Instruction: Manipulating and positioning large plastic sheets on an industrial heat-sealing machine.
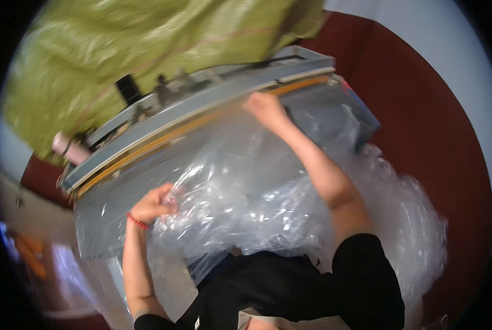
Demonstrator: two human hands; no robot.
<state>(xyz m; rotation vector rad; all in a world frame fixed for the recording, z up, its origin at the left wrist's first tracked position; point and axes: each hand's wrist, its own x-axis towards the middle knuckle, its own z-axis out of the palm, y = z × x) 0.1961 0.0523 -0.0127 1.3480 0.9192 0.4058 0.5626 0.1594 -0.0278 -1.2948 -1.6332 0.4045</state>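
Clear plastic film [240, 192] lies crumpled and shiny across a long grey work surface and over my lap. My left hand [153, 204], with a red bead bracelet at the wrist, pinches a gathered fold of it between thumb and fingers. Farther off, my right hand [265, 109] is closed beside the orange strip [196, 122] that runs along the bench's far side. A stretch of film leads up to that hand; its fingertips are somewhat blurred.
Behind the strip runs a grey metal trough [202, 88] with small tools and parts. A pink bottle [70, 147] lies tilted at its left end. Yellow-green woven sheeting [147, 38] covers the far side. More film [405, 220] heaps at the right, over a dark red floor [444, 137].
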